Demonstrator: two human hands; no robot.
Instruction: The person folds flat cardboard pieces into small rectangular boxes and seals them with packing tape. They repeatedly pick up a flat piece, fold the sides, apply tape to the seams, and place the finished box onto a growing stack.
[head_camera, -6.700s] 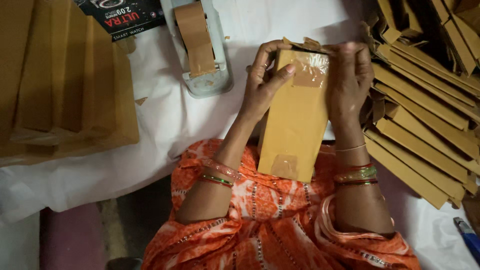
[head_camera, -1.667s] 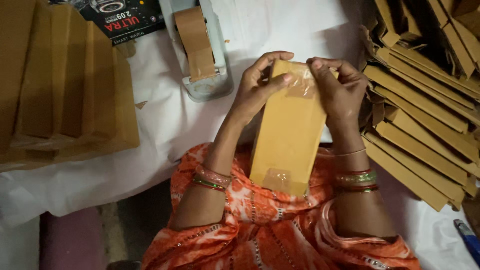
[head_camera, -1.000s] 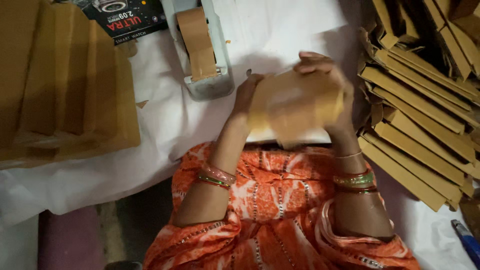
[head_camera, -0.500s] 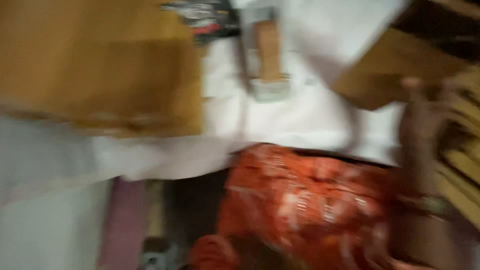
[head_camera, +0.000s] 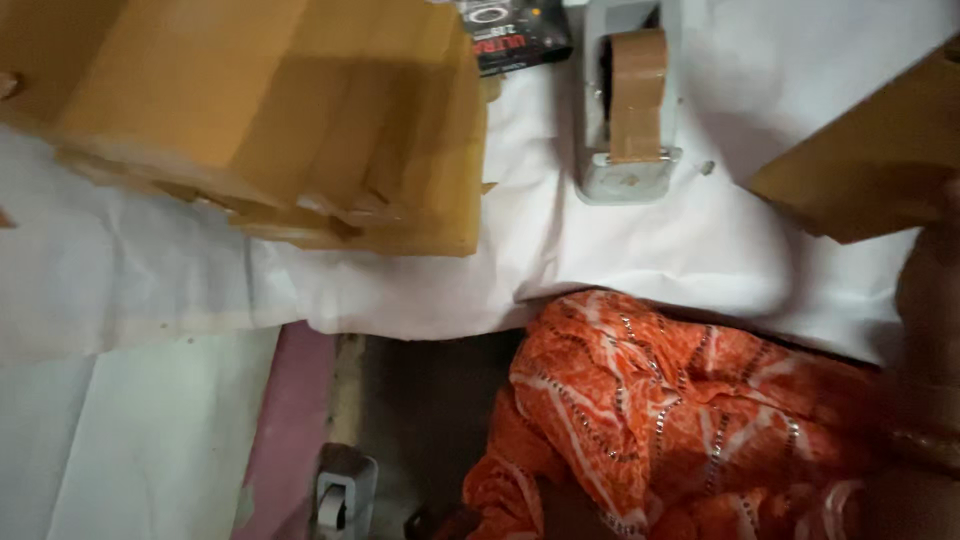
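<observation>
A brown paper envelope (head_camera: 870, 160) hangs tilted over the white cloth at the right edge. My right hand (head_camera: 938, 262) is mostly cut off by the frame and grips the envelope's lower corner. Its wrist, wearing bangles (head_camera: 918, 446), shows below. My left hand is out of view. My lap in orange patterned cloth (head_camera: 690, 410) fills the lower right.
A stack of brown envelopes (head_camera: 280, 120) lies at the top left on the white cloth (head_camera: 620, 250). A grey tape dispenser (head_camera: 628, 100) with brown tape stands at top centre, with a dark packet (head_camera: 515, 35) beside it. Below are a pink strip (head_camera: 290, 430) and a dark floor gap.
The view has swung left. The envelope, earlier held flat in both hands before me, has gone to the right with my right hand. My left hand has left the view.
</observation>
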